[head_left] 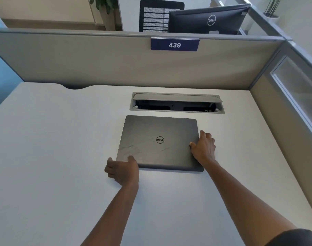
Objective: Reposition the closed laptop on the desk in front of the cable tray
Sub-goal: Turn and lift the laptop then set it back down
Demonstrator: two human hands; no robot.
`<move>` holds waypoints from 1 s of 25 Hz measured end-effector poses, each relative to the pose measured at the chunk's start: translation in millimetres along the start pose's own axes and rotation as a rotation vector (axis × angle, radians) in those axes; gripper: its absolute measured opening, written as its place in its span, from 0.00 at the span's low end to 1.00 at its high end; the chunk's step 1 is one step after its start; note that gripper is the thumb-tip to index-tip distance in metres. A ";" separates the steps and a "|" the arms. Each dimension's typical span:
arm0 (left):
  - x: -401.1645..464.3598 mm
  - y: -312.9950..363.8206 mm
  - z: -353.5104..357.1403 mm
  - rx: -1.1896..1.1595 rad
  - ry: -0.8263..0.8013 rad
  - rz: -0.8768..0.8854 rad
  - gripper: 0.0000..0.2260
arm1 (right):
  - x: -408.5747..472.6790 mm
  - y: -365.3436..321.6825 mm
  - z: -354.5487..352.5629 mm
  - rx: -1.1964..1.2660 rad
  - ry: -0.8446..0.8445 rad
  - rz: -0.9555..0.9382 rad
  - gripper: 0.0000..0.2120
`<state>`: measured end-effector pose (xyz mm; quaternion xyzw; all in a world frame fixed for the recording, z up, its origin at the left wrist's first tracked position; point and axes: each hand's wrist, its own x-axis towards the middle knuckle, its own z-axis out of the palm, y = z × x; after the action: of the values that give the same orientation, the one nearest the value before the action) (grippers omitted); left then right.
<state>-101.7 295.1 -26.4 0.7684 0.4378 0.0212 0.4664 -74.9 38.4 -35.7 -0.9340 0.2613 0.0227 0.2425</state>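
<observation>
A closed dark grey laptop (pixel 159 142) with a round logo lies flat on the white desk (pixel 54 139), just in front of the cable tray (pixel 176 102), whose grey lid stands open. My left hand (pixel 122 170) grips the laptop's near left corner, thumb on the lid and fingers curled at the edge. My right hand (pixel 204 148) holds the right edge near the front, thumb resting on the lid and fingers wrapped down the side. The laptop sits slightly skewed to the tray.
A beige partition (pixel 116 63) with a blue "439" sign (pixel 174 44) closes the desk's far side. Another panel with a frosted window (pixel 297 93) runs along the right. Behind the partition stand a black monitor (pixel 208 19) and an office chair (pixel 157 15).
</observation>
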 end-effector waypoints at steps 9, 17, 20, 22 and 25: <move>-45.8 -8.4 11.2 -0.558 -0.241 -0.363 0.05 | 36.2 -39.3 2.3 -0.111 -0.081 -0.294 0.25; -42.9 2.9 16.6 -0.563 -0.417 -0.604 0.08 | 60.4 -78.5 14.3 -0.244 -0.199 -0.423 0.22; -43.2 4.6 20.2 -0.618 -0.438 -0.649 0.06 | 69.0 -87.0 19.2 -0.257 -0.215 -0.447 0.23; -43.7 4.6 20.0 -0.633 -0.444 -0.663 0.07 | 73.7 -91.7 21.0 -0.271 -0.228 -0.460 0.22; -46.0 6.8 16.5 -0.593 -0.491 -0.660 0.11 | 79.1 -97.2 23.2 -0.302 -0.257 -0.458 0.20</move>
<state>-118.3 250.5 -13.4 0.4059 0.5099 -0.1853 0.7355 43.7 83.9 -26.6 -0.9836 0.0046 0.1240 0.1309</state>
